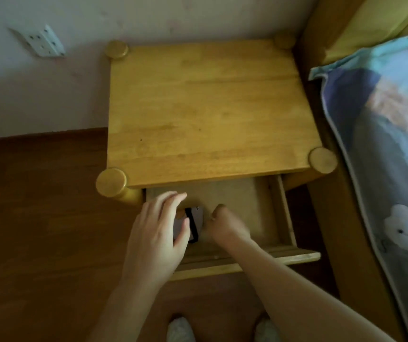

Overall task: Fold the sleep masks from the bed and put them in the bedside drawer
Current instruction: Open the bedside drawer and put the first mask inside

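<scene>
Two hands reach into the open drawer (252, 201) at lower centre of the frame. Largest is the floor (37, 230) at left, then the bed (395, 169) along the right edge, close beside the nightstand (208, 109), whose worktop fills the middle. The drawer's right half lies bare and open; its front rail (296, 255) juts toward the person. The left hand (158, 233), fingers spread, rests on a folded sleep mask (194, 224) in the drawer's left part. The right hand (225, 225) is curled just beside it; whether it pinches the mask cannot be told.

Folded sleep mask (194, 224) half hidden under the left hand (158, 230); right hand (225, 224) grip unclear.
</scene>
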